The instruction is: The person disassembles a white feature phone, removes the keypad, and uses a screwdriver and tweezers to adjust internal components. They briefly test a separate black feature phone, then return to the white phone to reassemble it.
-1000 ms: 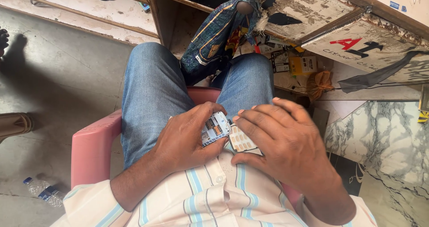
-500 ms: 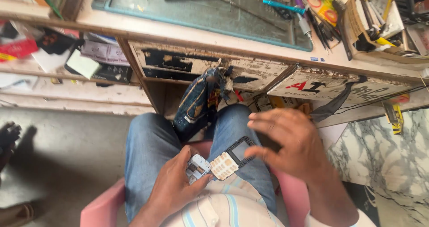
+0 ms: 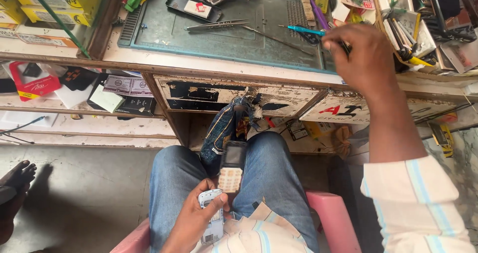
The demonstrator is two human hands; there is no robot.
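2 phone parts sit in the left hand (image 3: 191, 223) over the lap: its fingers curl shut around a keypad phone (image 3: 231, 166) and a pale phone casing (image 3: 213, 222). The right hand (image 3: 361, 54) reaches over the grey work mat (image 3: 224, 34), fingertips pinched on a thin dark tool (image 3: 344, 46) near the blue pen (image 3: 304, 30).

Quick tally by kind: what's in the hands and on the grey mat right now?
Phone parts in left hand: 2 (keypad phone, white shell)
Tool pinched in right hand: 1
Tweezers on mat: 1
Blue pen on mat: 1
Total: 5
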